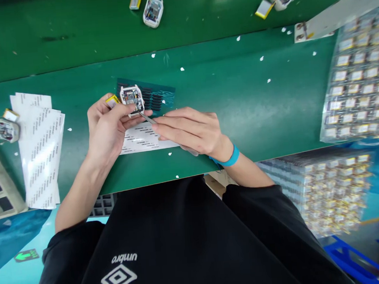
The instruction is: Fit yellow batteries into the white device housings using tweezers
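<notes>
Since the exposed board point(130, 95) looks fragile, take the light, stiff white casing point(142, 103) by its rim; left hand point(104, 129) pinches it, right hand point(197, 130) grips metal tool point(147, 118)

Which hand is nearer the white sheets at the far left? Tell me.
Left. The left hand, holding the white-cased device, is right of those white sheets; the right hand, gripping a thin metal tool, is farther right.

The white device case point(132, 100) was open with its circuit board visible, held slightly tilted above the green table, and the thin metal tool point(147, 117) seemed to touch its lower edge.
</notes>
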Demonstrator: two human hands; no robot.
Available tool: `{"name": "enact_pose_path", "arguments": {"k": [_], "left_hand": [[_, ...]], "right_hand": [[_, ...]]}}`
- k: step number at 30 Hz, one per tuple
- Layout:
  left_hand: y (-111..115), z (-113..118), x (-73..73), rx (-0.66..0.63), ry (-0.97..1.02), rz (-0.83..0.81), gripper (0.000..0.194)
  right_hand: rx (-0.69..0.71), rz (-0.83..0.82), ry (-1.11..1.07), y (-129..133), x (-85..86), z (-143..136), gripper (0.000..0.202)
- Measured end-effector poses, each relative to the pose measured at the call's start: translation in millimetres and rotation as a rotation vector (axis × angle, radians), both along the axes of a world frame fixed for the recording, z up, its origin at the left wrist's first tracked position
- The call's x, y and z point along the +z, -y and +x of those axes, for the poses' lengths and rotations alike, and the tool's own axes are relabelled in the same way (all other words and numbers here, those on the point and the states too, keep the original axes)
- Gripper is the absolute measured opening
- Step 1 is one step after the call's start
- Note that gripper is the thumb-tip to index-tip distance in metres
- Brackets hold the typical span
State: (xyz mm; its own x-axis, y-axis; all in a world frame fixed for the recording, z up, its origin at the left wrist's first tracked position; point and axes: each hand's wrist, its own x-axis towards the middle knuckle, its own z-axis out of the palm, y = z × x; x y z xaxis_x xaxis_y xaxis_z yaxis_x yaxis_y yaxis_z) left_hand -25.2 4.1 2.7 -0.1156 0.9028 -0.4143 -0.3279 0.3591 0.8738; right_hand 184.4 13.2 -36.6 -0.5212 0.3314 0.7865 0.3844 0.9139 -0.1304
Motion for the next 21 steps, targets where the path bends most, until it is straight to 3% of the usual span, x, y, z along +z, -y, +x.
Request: {"name": "enact_pose_path", "arguments": {"k": [6, 10, 15, 21], "left_hand": [[1.7, 3.0, 0.5, -0.003, -0.028, -0.016, 0.030], [3.7, 6.4, 3.3, 0.010, -0.019, 0.014, 0.029], [6.9, 9.8, 3.6, 0.043, -0.041, 0.059, 0.037], [9.1, 9.8, 4.4, 0.037, -0.059, 0.114, 0.035]], "right_hand": [[-0.027, 0.067, 0.048, 0.8, 8.0, -0.8, 0.015], [-0.016, 0.061, 0.062, 2.4, 7.3, -1.0, 0.017], [0.020, -0.073, -0.057, 3.8, 1.2, -4.7, 0.028], [0.076, -0.164, -0.128, 4.9, 6.1, -2.0, 0.035]]}}
